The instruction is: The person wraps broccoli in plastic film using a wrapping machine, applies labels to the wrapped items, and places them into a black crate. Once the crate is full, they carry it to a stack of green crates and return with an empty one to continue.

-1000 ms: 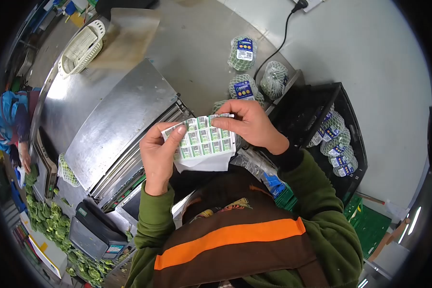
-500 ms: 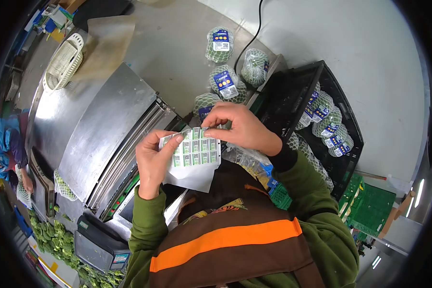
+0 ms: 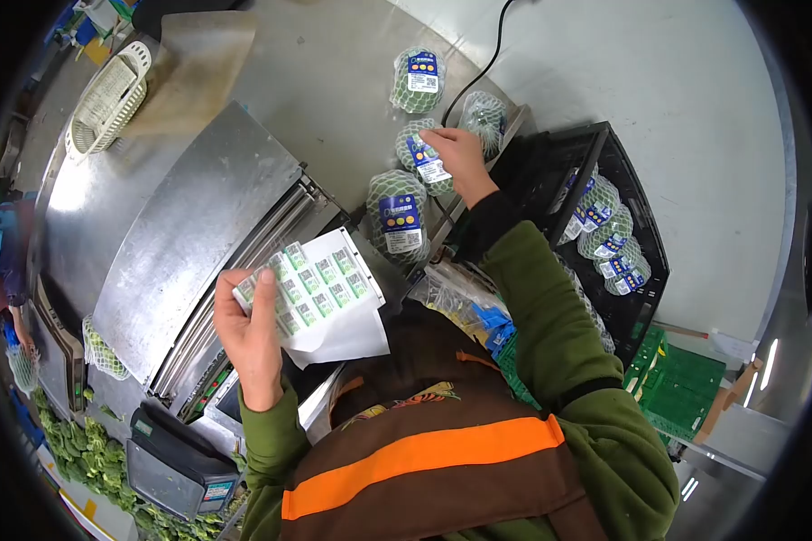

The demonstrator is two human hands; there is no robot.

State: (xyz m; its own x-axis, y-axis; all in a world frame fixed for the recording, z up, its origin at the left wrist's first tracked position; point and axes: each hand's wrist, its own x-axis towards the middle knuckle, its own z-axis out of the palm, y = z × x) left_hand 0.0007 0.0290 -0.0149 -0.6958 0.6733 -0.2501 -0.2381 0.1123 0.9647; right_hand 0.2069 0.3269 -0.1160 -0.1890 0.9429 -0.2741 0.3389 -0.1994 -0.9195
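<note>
head view showed the left hand (image 3: pixel 248 334) pinching a green-and-white sticker sheet (image 3: pixel 320 288) before the apron (image 3: pixel 406 397); the right hand (image 3: pixel 460 162) overlapped a blue-labelled net bag (image 3: pixel 424 162) on the table (image 3: pixel 325 99), its fingertips' grip impossible to tell.

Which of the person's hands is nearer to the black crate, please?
Right. The right hand is at a labelled netted pack beside the black crate; the left hand is farther away, toward the picture's lower left, holding the sticker sheet.

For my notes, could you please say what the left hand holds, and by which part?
The left hand holds the sticker sheet by its left end.
</note>
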